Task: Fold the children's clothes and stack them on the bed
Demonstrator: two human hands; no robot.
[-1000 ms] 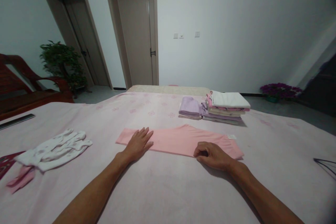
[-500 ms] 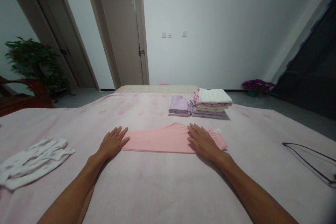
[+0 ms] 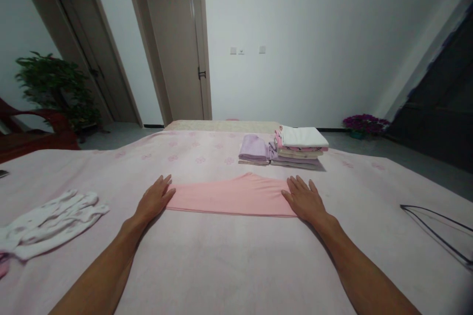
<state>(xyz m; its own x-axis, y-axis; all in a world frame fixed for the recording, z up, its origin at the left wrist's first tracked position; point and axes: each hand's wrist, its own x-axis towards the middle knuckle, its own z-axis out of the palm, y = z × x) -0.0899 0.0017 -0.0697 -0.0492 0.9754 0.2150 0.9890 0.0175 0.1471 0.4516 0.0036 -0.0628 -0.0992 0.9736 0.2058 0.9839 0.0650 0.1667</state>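
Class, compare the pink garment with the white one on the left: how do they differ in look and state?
The pink garment lies flat; the white garment is crumpled. The pink garment looks plain, while the white garment has faint greyish patches. The left hand and right hand rest on the pink garment; neither touches the white garment. Both garments lie on the pale cover.

There are two hands, one pink cloth, two clothes piles, two tan doors, two plants – and three wall plates.
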